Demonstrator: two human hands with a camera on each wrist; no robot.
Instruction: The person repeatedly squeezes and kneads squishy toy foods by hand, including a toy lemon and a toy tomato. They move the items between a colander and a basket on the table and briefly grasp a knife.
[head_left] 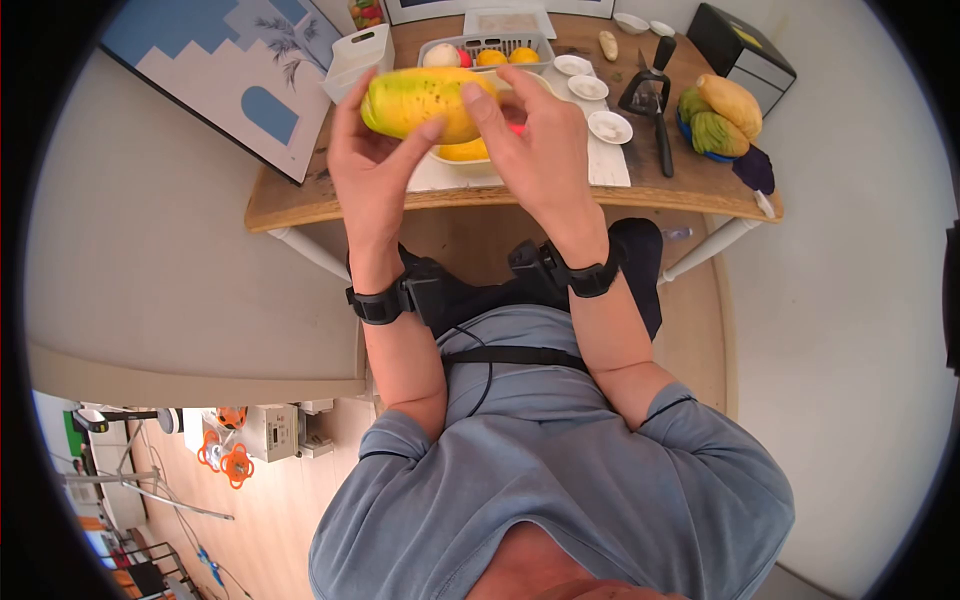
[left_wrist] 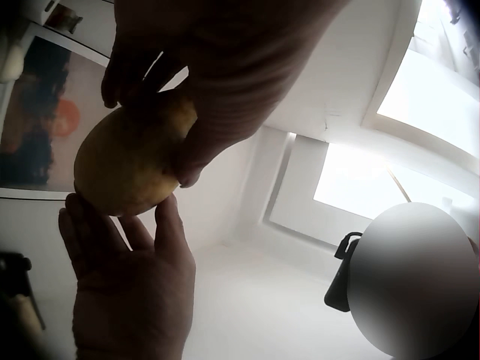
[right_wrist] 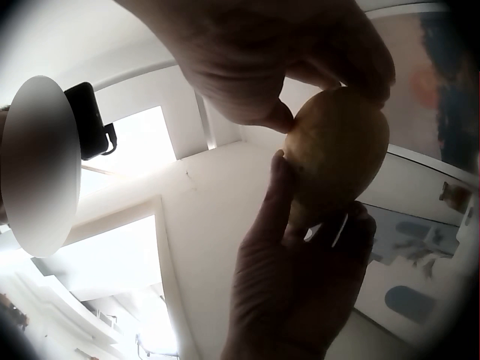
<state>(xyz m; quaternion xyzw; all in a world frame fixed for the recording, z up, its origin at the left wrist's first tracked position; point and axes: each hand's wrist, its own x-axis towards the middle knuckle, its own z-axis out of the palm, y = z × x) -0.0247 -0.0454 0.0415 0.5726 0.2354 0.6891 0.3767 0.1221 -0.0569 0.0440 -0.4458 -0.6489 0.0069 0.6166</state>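
While left hand (head_left: 368,165) and right hand (head_left: 545,150) hold opposite ends, fingers part-curled, one yellow-green fruit (head_left: 415,102) lies between, long axis left-to-right.

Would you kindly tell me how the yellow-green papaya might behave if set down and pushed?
The papaya would probably roll, given its rounded, elongated body. It is likely fairly firm, since its outline looks undented between the left hand and right hand. Its smooth-looking skin may be slightly slippery.
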